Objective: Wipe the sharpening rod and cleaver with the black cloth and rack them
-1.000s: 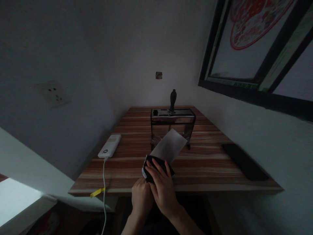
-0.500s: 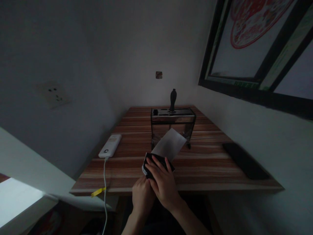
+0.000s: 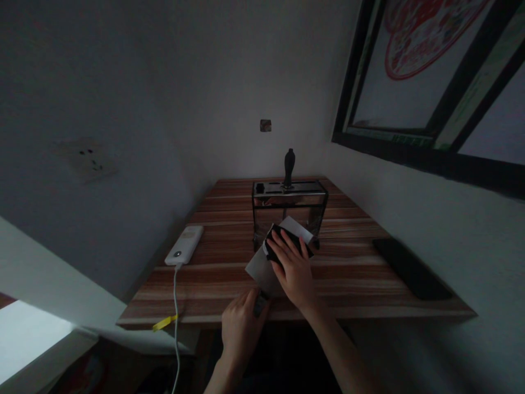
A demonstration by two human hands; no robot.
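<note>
My left hand point(image 3: 243, 317) is closed around the handle end of a cleaver point(image 3: 262, 271) at the table's front edge. Its wide grey blade points away from me and to the right; most of the handle is hidden in my fist. On the far half of the blade lies my right hand point(image 3: 293, 268), pressing down a black folded cloth or pad point(image 3: 303, 250) with a pale edge. The fingers of this hand are spread across the pad. Just beyond the blade tip stands a clear-sided knife block point(image 3: 289, 189) with one black-handled tool point(image 3: 289, 167) upright in it.
A white power bank point(image 3: 184, 245) lies on the left of the wood-grain table point(image 3: 348, 284), its white cable point(image 3: 176, 306) with a yellow tag point(image 3: 164, 323) hanging over the front edge. A flat black object point(image 3: 410, 268) lies at the right. Walls border the back and both sides.
My right hand has slid the black pad forward and to the right along the blade, baring the part near the handle. My left hand has stayed almost in place.
</note>
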